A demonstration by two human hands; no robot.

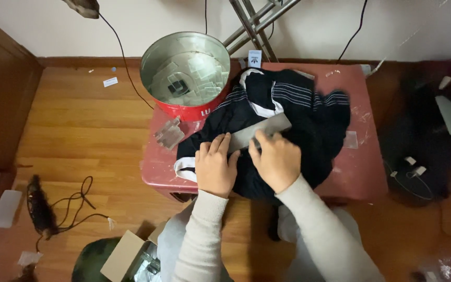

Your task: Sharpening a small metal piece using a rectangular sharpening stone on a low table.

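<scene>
Garment (pixel 309 112), black with white stripes (bunched up), lies on the red counter (pixel 364 167). A grey flat sleeve (pixel 259 131) rests on it, grasped by right hand (pixel 276 159) fingers; left hand (pixel 215 168) presses flat, fingers released. A red tin (pixel 186 70) stands behind.

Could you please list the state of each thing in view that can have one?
Dark striped garment: crumpled, spread over the table.
Grey flat strip: lying on the garment, under the right hand's fingers.
Left hand: flat, pressing the garment.
Right hand: fingers on the strip.
Red round tin: open, clear packets inside.
Red table: partly covered by the garment.
</scene>
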